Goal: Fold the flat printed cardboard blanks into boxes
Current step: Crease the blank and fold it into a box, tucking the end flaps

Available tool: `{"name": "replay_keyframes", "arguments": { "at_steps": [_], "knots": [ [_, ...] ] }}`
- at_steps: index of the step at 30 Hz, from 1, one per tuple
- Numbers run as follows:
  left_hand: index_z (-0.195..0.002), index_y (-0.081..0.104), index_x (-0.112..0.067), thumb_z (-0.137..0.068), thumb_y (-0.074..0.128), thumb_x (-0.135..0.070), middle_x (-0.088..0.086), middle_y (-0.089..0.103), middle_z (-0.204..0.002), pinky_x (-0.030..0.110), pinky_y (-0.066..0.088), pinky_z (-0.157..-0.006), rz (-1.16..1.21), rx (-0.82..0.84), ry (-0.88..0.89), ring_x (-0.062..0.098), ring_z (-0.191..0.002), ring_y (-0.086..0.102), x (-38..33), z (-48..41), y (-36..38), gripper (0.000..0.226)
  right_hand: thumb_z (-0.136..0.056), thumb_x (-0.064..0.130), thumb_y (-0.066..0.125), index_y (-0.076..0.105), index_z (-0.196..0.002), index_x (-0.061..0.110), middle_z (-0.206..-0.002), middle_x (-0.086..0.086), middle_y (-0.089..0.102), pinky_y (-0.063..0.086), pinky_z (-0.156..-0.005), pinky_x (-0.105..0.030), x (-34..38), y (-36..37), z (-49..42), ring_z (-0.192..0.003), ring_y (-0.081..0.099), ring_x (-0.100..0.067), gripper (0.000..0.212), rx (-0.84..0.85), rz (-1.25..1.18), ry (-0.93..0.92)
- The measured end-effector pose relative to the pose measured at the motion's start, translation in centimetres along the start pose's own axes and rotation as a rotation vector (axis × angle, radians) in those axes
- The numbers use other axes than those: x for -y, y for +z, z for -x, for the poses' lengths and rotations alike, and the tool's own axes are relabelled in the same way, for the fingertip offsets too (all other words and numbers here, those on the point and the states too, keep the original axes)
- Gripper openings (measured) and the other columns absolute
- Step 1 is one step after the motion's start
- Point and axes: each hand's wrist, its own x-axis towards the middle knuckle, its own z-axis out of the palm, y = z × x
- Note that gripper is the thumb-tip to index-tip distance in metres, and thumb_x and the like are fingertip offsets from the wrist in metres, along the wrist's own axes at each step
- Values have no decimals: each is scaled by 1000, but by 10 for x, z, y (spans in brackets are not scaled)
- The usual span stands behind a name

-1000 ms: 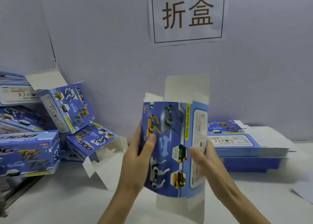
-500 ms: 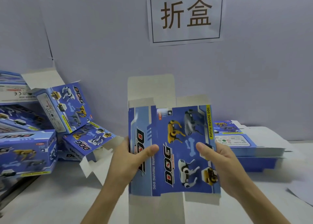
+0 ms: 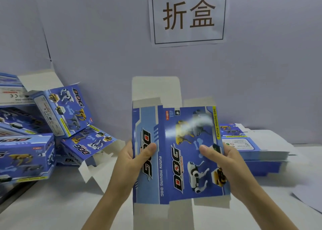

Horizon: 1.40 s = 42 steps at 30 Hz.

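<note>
A blue printed "DOG" cardboard blank [image 3: 176,153] stands upright in front of me above the table, two printed panels facing me, white flaps sticking out at top and bottom. My left hand [image 3: 132,161] grips its left edge, thumb on the narrow panel. My right hand [image 3: 224,163] grips the right edge, thumb on the wide panel. A stack of flat blanks [image 3: 257,148] lies on the table behind my right hand.
Several folded blue boxes [image 3: 64,111] are piled at the left, some with open white flaps. A paper sign [image 3: 188,15] hangs on the grey wall. A loose white sheet [image 3: 310,196] lies at the right edge of the white table [image 3: 52,203].
The blank was turned from its narrow label side to show the two wide "DOG" panels. In the last half second it has barely moved, with both hands keeping their hold.
</note>
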Motion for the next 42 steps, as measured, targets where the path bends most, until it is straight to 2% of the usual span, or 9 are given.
{"name": "replay_keyframes", "arguments": {
  "at_steps": [8, 12, 18, 25, 29, 33, 36, 39, 42],
  "knots": [
    [-106, 59, -16, -70, 69, -38, 8, 75, -91, 31, 58, -55, 2, 5, 2, 28, -76, 74, 2, 0, 0, 44, -64, 43, 69, 66, -79, 3, -74, -14, 73, 55, -58, -25, 1, 1, 1, -72, 72, -26, 43, -32, 23, -49],
    [-99, 61, -20, -68, 68, -37, 5, 76, -89, 31, 58, -53, -16, -24, 38, 26, -74, 74, 4, -1, 1, 36, -67, 41, 67, 64, -83, -1, -74, -15, 72, 56, -66, -36, 1, 1, 0, -75, 71, -28, 45, -39, 30, -73],
    [-105, 59, -18, -73, 66, -35, 5, 76, -90, 32, 59, -54, -34, -28, 32, 27, -76, 74, 6, 0, 2, 36, -69, 38, 67, 65, -86, 1, -77, -16, 72, 55, -59, -28, 0, 0, -1, -74, 71, -28, 40, -46, 25, -79],
    [-116, 52, -31, -67, 79, -51, -10, 72, -105, 27, 59, -68, -111, 29, 141, 12, -92, 71, -1, -1, 4, 59, -72, 33, 69, 71, -79, 13, -69, -8, 73, 50, -48, -18, 7, 9, 3, -62, 71, -17, 21, 4, -43, -169],
    [-112, 49, -35, -45, 83, -48, -15, 69, -106, 24, 53, -83, -228, 58, 233, 10, -101, 66, -2, -1, 0, 77, -78, 50, 68, 73, -85, 46, -81, 17, 72, 49, -59, -11, 8, 14, 8, -74, 67, -4, 9, 152, 7, -253],
    [-117, 47, -50, -53, 84, -39, -21, 61, -120, 16, 52, -82, -388, 164, 390, 8, -104, 63, -9, 5, -8, 75, -77, 79, 45, 62, -125, 35, -118, 10, 66, 51, -89, -22, 8, 6, 5, -111, 61, -12, 68, 255, -413, -67],
    [-128, 42, -39, -59, 83, -36, -20, 57, -125, 10, 46, -85, -464, 238, 456, 8, -114, 58, -10, 8, -7, 81, -99, 49, 26, 72, -99, 43, -98, 15, 70, 51, -87, -29, 4, -1, 0, -94, 65, -5, 46, 207, -525, -20],
    [-128, 43, -37, -58, 83, -34, -18, 59, -121, 9, 46, -85, -480, 250, 482, 10, -112, 60, -8, 8, -4, 80, -76, 59, 60, 73, -86, 42, -95, 14, 71, 43, -88, -31, 11, -1, 2, -94, 65, -8, 24, 195, -501, -4],
    [-130, 42, -35, -58, 84, -28, -19, 59, -119, 7, 44, -86, -528, 259, 552, 9, -109, 60, -7, 8, -5, 83, -49, 73, 78, 76, -103, 32, -117, 1, 70, 41, -92, -34, 11, -7, 1, -103, 65, -15, 67, 317, -631, 70]
  ]
}}
